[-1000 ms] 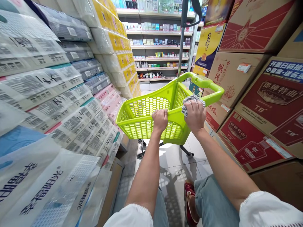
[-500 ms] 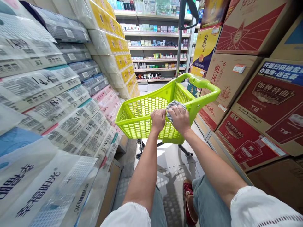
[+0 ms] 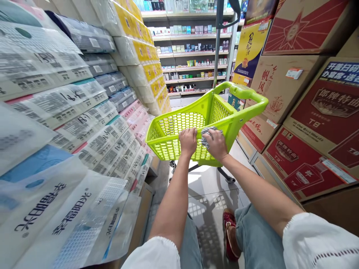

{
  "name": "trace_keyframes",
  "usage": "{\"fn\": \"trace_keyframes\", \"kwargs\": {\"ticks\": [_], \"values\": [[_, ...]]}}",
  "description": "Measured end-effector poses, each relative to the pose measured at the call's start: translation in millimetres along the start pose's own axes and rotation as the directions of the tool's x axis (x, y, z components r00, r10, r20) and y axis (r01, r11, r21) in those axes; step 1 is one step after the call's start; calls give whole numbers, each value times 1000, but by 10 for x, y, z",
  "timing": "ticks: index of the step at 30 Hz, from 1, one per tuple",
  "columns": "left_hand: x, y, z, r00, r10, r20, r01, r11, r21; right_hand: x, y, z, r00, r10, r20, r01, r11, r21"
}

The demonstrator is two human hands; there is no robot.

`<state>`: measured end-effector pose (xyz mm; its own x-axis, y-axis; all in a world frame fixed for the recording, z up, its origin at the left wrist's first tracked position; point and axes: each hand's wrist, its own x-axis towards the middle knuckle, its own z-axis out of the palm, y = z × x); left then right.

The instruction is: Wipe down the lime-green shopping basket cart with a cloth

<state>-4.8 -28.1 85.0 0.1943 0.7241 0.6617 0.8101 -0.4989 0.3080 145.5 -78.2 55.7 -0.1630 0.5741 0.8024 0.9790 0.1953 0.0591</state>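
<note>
Our L hand [image 3: 188, 142] grips the green cart [image 3: 230, 125], R hand [image 3: 218, 145] clasps striped cloth [image 3: 205, 132] to it; hard push w/ slack L hold could roll it.

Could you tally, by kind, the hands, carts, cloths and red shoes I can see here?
Hands: 2 (left hand, right hand)
Green shopping cart: 1
Striped cloth: 1
Red shoe: 1
Total: 5

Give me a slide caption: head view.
Left hand grips a green plastic cart; right hand holds a grey-white cloth against it.
</note>
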Motion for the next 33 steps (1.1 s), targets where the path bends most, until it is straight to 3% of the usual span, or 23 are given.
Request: {"fn": "trace_keyframes", "kwargs": {"ticks": [4,9,12,15,18,24,28,33], "values": [[4,20,49,1000,-7,-15,7,1000,-6,70,-225,177,999,-47,3,47,999,19],[48,-58,74,1000,30,-2,-30,998,-53,57,76,62,992,-109,68,112,992,-49],[67,-82,97,1000,19,-12,-20,998,-64,-14,342,-64,996,7,84,4,992,-125],[71,-44,136,999,4,-41,-7,998,-61,-51,428,-99,982,177,64,-164,972,-170],[73,13,181,997,-17,-72,12,998,-57,-11,274,-14,968,242,58,-234,964,-129],[100,-4,227,996,-52,-74,49,998,-36,90,-58,188,987,131,90,-126,991,-50],[112,-66,195,998,-31,-49,28,998,-49,51,183,117,995,8,104,1,996,-85],[107,-28,170,999,-38,-37,36,998,-60,2,489,-40,979,201,33,-195,971,-138]]}}
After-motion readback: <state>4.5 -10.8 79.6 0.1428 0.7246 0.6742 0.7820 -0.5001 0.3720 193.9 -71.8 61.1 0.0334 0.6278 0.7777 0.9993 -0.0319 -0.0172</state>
